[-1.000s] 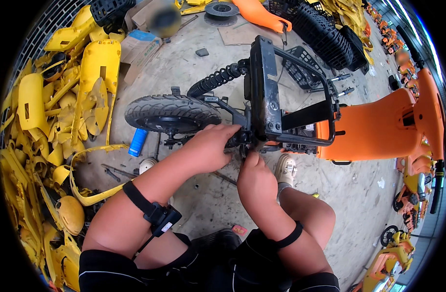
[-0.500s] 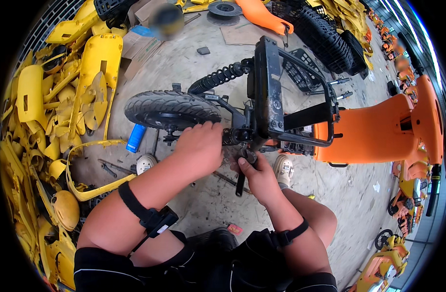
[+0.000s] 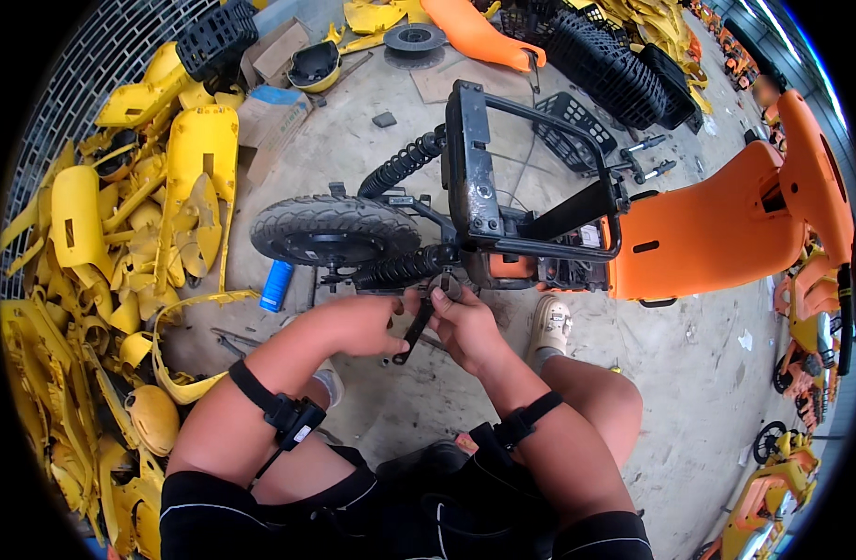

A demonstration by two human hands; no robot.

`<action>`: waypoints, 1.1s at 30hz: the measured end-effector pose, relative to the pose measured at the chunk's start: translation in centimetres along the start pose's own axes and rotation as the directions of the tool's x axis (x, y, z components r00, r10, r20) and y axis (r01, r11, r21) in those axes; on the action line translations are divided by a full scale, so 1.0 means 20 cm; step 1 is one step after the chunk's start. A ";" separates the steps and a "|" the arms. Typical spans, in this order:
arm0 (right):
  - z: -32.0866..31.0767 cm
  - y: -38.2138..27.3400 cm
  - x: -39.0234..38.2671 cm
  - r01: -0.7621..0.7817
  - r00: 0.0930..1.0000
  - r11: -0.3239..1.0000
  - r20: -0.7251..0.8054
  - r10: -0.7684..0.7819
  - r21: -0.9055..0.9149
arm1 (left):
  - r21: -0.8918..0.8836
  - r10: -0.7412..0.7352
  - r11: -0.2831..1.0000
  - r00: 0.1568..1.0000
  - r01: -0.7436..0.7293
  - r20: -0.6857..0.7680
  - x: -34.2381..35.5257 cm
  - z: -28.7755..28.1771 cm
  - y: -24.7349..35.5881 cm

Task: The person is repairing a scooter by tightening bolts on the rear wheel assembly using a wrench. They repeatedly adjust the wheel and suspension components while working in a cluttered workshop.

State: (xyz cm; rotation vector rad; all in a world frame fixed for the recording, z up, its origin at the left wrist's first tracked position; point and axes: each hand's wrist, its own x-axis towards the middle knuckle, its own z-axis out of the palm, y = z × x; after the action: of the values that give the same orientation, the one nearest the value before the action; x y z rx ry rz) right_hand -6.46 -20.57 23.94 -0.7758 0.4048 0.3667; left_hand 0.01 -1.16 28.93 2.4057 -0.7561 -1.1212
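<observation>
The black wrench (image 3: 414, 333) slants down from beneath the lower spring of an orange electric scooter's rear suspension. Its upper end is pinched by the fingers and thumb of my right hand (image 3: 463, 327), close to the frame. My left hand (image 3: 367, 327) is beside the handle with fingers apart, its thumb at the handle's lower end; the far fingertips are partly hidden. Above my hands lie the black coil shock (image 3: 395, 269) and the rear wheel (image 3: 330, 231) with its thick tyre. The fastener at the wrench's head cannot be made out.
Yellow body panels (image 3: 199, 177) pile up on the left, with a blue can (image 3: 276, 286) on the floor near the wheel. Black crates (image 3: 605, 70) lie at the far right. The scooter's orange body (image 3: 703, 238) extends right; several scooters line the right side.
My left hand has come down from beside the wheel and shock to the wrench handle. The handle now slants further left, with my right hand still at its upper end.
</observation>
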 end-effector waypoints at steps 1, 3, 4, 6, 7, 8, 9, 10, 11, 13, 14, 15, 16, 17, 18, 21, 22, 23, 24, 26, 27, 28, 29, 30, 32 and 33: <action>0.00 0.00 0.01 0.014 1.000 1.000 0.009 -0.013 -0.010 | -0.027 0.007 1.000 1.000 -0.007 0.008 0.00 0.04 -0.03; 0.00 0.00 0.02 0.043 0.999 0.999 0.026 -0.042 -0.028 | -0.062 0.011 0.998 0.999 -0.008 0.053 0.01 0.11 -0.06; 0.00 0.00 0.02 0.044 0.999 0.998 0.015 -0.043 -0.035 | -0.082 0.000 0.997 1.000 0.002 0.026 0.03 0.17 -0.07; 0.00 -0.01 0.01 0.046 0.999 0.997 -0.009 -0.047 -0.054 | -0.127 -0.020 0.992 0.999 0.016 -0.033 0.05 0.26 -0.04; -0.01 -0.01 0.01 0.064 0.998 0.997 0.013 -0.063 -0.046 | -0.150 -0.044 0.988 0.996 0.032 -0.079 0.05 0.29 -0.01; -0.02 -0.02 0.01 0.081 0.996 0.996 0.031 -0.079 -0.040 | -0.184 -0.059 0.982 0.991 0.037 -0.118 0.05 0.31 0.03; -0.03 -0.02 0.01 0.097 0.994 0.995 0.049 -0.096 -0.033 | -0.219 -0.075 0.975 0.985 0.040 -0.156 0.06 0.33 0.06; -0.04 -0.03 0.01 0.097 0.993 0.994 0.065 -0.094 -0.043 | -0.254 -0.092 0.966 0.977 0.041 -0.193 0.06 0.34 0.09; -0.03 -0.05 0.02 0.098 0.992 0.994 0.081 -0.094 -0.055 | -0.247 -0.095 0.968 0.968 0.036 -0.233 0.07 0.37 0.11; -0.02 -0.05 0.02 0.103 0.989 0.992 0.111 -0.094 -0.079 | -0.391 -0.174 0.919 0.947 0.058 -0.270 0.14 0.47 0.04; -0.03 -0.04 0.03 0.117 0.988 0.989 0.114 -0.106 -0.087 | -0.455 -0.208 0.888 0.937 0.061 -0.279 0.15 0.47 0.06; -0.04 -0.03 0.04 0.130 0.986 0.987 0.117 -0.119 -0.095 | -0.446 -0.216 0.893 0.929 0.063 -0.301 0.16 0.48 0.07; -0.06 -0.02 0.05 0.153 0.985 0.981 0.097 -0.141 -0.122 | -0.437 -0.223 0.897 0.920 0.064 -0.323 0.17 0.50 0.09; -0.06 -0.01 0.06 0.169 0.984 0.974 0.081 -0.158 -0.151 | -0.432 -0.235 0.899 0.909 0.068 -0.345 0.16 0.50 0.11; -0.06 0.00 0.06 0.186 0.982 0.966 0.065 -0.177 -0.181 | -0.434 -0.227 0.899 0.907 0.055 -0.356 0.17 0.52 0.10; -0.07 0.01 0.05 0.165 0.984 0.946 -0.012 -0.176 -0.277 | -0.446 -0.235 0.894 0.890 0.040 -0.391 0.22 0.58 0.07; -0.07 0.01 0.05 0.171 0.979 0.923 -0.044 -0.198 -0.345 | -0.450 -0.257 0.892 0.876 0.052 -0.409 0.24 0.59 0.06; -0.06 0.02 0.05 0.173 0.973 0.894 -0.070 -0.220 -0.413 | -0.456 -0.282 0.887 0.859 0.065 -0.427 0.24 0.60 0.07; -0.06 0.02 0.05 0.171 0.965 0.861 -0.094 -0.244 -0.480 | -0.446 -0.268 0.894 0.843 0.038 -0.466 0.27 0.62 0.05; -0.06 0.02 0.04 0.104 0.974 0.876 -0.132 -0.186 -0.470 | -0.420 -0.237 0.907 0.806 -0.016 -0.542 0.32 0.65 0.02; -0.06 0.02 0.04 0.071 0.976 0.883 -0.150 -0.157 -0.465 | -0.413 -0.267 0.911 0.782 0.013 -0.563 0.34 0.67 0.02; -0.06 0.02 0.04 0.087 0.973 0.862 -0.143 -0.181 -0.499 | -0.407 -0.295 0.913 0.756 0.042 -0.584 0.37 0.68 0.02; -0.07 0.02 0.05 0.101 0.968 0.839 -0.140 -0.206 -0.535 | -0.404 -0.319 0.913 0.731 0.066 -0.603 0.39 0.69 0.03; -0.09 0.03 0.06 0.115 0.963 0.813 -0.135 -0.231 -0.571 | -0.414 -0.325 0.908 0.726 0.061 -0.606 0.40 0.69 0.04; -0.10 0.05 0.07 0.167 0.941 0.773 -0.134 -0.310 -0.612 | -0.440 -0.340 0.896 0.717 0.052 -0.608 0.42 0.68 0.05; -0.11 0.05 0.08 0.189 0.929 0.749 -0.133 -0.346 -0.635 | -0.443 -0.353 0.893 0.723 0.072 -0.593 0.43 0.67 0.07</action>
State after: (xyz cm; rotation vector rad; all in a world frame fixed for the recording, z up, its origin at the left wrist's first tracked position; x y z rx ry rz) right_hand -6.10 -21.18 21.20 -1.5192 0.3965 0.1174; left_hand -6.34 -8.99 16.56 2.3140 0.0071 -0.3442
